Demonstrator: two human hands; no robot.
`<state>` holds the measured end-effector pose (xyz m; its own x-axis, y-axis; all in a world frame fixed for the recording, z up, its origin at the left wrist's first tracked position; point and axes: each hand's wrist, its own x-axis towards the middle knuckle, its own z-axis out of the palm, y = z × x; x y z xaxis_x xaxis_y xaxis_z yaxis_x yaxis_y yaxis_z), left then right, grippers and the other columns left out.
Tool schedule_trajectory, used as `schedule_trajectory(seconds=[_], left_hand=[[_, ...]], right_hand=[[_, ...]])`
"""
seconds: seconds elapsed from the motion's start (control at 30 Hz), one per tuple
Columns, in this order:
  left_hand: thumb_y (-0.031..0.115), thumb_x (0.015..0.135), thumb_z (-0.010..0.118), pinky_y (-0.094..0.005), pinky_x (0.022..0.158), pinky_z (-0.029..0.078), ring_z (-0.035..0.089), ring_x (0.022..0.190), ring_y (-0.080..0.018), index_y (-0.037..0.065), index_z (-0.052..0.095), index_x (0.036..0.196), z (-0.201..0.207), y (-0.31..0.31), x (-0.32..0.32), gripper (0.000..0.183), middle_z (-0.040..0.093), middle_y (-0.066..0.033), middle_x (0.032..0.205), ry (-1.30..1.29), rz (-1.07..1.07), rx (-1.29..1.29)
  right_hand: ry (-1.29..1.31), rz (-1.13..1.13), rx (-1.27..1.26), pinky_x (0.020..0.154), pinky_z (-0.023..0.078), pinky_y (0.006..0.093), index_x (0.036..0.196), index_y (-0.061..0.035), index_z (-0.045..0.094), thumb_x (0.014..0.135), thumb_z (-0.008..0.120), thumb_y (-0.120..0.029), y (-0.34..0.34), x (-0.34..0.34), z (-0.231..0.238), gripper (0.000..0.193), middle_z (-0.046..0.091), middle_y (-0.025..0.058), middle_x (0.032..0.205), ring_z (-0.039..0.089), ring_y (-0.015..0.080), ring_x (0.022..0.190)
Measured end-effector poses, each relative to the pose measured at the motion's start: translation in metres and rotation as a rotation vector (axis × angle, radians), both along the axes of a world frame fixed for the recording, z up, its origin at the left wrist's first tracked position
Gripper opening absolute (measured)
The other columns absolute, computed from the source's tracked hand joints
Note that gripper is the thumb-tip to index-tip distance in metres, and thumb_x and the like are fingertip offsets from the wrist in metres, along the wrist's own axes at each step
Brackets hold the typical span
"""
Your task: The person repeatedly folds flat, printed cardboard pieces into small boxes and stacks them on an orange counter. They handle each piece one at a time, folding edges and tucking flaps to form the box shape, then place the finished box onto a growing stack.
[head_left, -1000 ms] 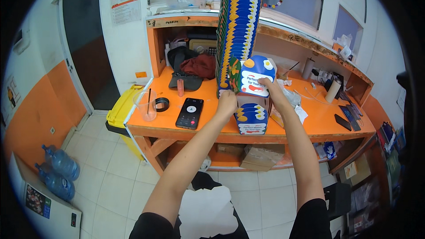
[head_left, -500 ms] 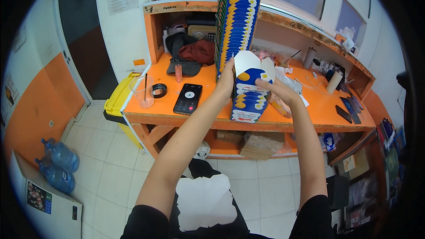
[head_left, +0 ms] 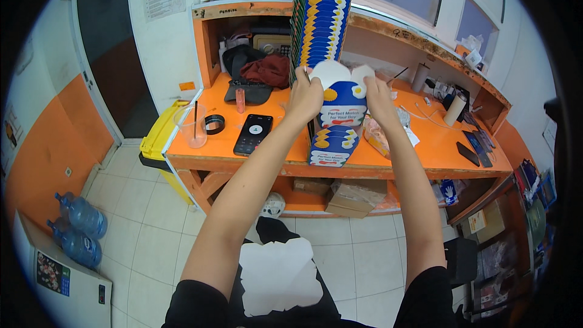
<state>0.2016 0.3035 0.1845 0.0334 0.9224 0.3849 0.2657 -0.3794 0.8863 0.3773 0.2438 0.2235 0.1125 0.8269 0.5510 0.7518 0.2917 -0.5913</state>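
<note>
My left hand (head_left: pixel 305 95) grips the left side of an open paper food box (head_left: pixel 343 112), blue and white with an egg pattern. On its other side, my right hand (head_left: pixel 379 102) pinches the right edge near the top flap. White insides of the flaps face up. Directly below it, in front, stand more such boxes nested together (head_left: pixel 331 149) at the table's front edge; whether the held box still sits partly inside them is hard to tell. Behind rises a tall stack of nested boxes (head_left: pixel 325 18). A white scalloped card sheet (head_left: pixel 282 276) lies across my lap.
On the orange table (head_left: pixel 225 100) are a phone (head_left: pixel 253 133), a black tape roll (head_left: pixel 214 124), a plastic cup (head_left: pixel 193 130) and a pink tube (head_left: pixel 240 101). A cap (head_left: pixel 249 92) lies farther back. A yellow bin (head_left: pixel 159 133) stands at the table's left end. Cardboard boxes (head_left: pixel 355 199) sit underneath.
The food box has risen above the nested boxes, so more of its front shows. My right hand has shifted from its front to the right edge, higher up.
</note>
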Motion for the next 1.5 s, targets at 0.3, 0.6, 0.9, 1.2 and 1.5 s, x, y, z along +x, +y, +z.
schedule_trajectory(seconds=[0.3,0.6,0.9,1.2,1.5], left_hand=[[0.032,0.090,0.037,-0.0459,0.100,0.037,0.049,0.119,-0.0457,0.001,0.042,0.126,-0.004,0.002,-0.005,0.048,0.054,-0.0307,0.124,-0.272,-0.067,-0.033],[0.028,0.083,0.043,-0.0473,0.102,0.038,0.051,0.120,-0.0434,-0.002,0.032,0.138,-0.016,0.002,-0.008,0.064,0.049,-0.0308,0.132,0.263,-0.109,-0.103],[0.024,0.082,0.047,-0.0555,0.094,0.043,0.057,0.115,-0.0398,0.003,0.036,0.136,-0.006,-0.026,0.003,0.058,0.056,-0.0240,0.126,0.483,-0.003,-0.113],[0.049,0.093,0.046,-0.0503,0.102,0.037,0.046,0.125,-0.0399,0.004,0.028,0.144,-0.053,-0.030,-0.002,0.071,0.044,-0.0246,0.138,0.177,-0.019,0.143],[0.026,0.092,0.062,-0.0406,0.108,0.033,0.042,0.131,-0.0377,-0.005,0.026,0.144,-0.164,-0.168,-0.125,0.070,0.044,-0.0272,0.138,0.163,-0.284,0.214]], right_hand=[[0.840,0.253,-0.282,0.094,0.040,0.0435,0.117,-0.0003,0.058,0.097,0.044,-0.035,0.000,-0.024,0.001,0.042,0.061,0.0122,0.118,0.051,0.0229,0.115],[-0.211,-0.234,-0.347,0.083,0.051,0.0418,0.109,0.0028,0.064,0.082,0.063,-0.031,0.018,0.008,0.004,0.043,0.064,0.0225,0.112,0.063,0.0304,0.106],[-0.205,-0.206,-0.306,0.085,0.050,0.0427,0.115,0.0022,0.058,0.079,0.067,-0.023,0.027,0.027,-0.037,0.045,0.066,0.0273,0.102,0.064,0.0386,0.100],[-0.134,-0.334,0.015,0.085,0.046,0.0465,0.114,-0.0004,0.052,0.079,0.071,-0.033,0.017,0.004,-0.061,0.052,0.060,0.0246,0.109,0.058,0.0397,0.104],[0.147,0.092,0.174,0.074,0.044,0.0328,0.093,-0.0006,0.055,0.094,0.055,-0.013,-0.156,-0.047,-0.194,0.012,0.057,0.0094,0.087,0.054,0.0221,0.080]])
